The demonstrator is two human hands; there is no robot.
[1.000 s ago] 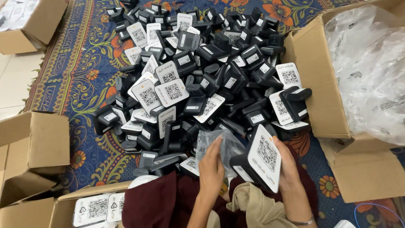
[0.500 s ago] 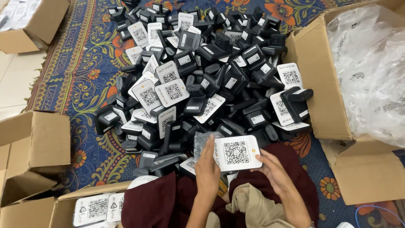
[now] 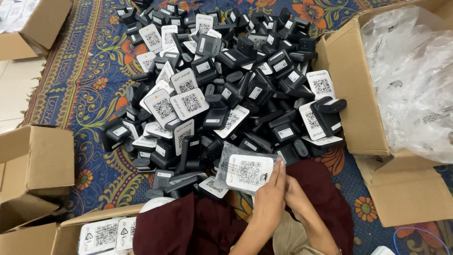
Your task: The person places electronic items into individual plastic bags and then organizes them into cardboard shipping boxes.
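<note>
Beneath left hand (image 3: 270, 198), right hand (image 3: 296, 197) half hidden, bagged card (image 3: 246, 171)

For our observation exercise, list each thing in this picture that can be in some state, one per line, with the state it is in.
Left hand: gripping the bagged stand's right edge.
Right hand: behind the left hand, grip hidden.
White code-card stand: inside a clear plastic bag, face up.
Pile of black stands: loose, unbagged, heaped on the patterned rug.
Right cardboard box: open, filled with clear plastic bags.
Near-left cardboard box: open, bagged stands inside.
</note>
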